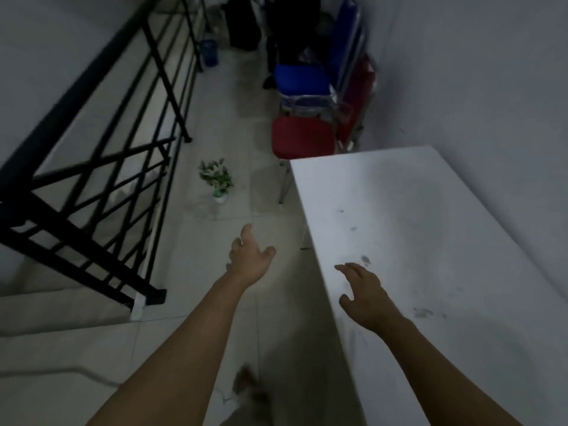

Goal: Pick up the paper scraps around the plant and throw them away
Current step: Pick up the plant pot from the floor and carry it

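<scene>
A small green plant [216, 176] in a white pot stands on the pale tiled floor ahead, near the foot of the railing. No paper scraps can be made out around it in this dim, blurred view. My left hand [250, 255] reaches forward over the floor, short of the plant, fingers spread and holding nothing. My right hand [365, 290] hovers over the near left part of the white table [430, 210], fingers apart and empty.
A black metal stair railing [101, 155] runs along the left. Stacked red and blue chairs [307, 112] stand beyond the table against the right wall. A blue bin [209, 52] sits far down the corridor. My foot [246, 382] shows at the bottom.
</scene>
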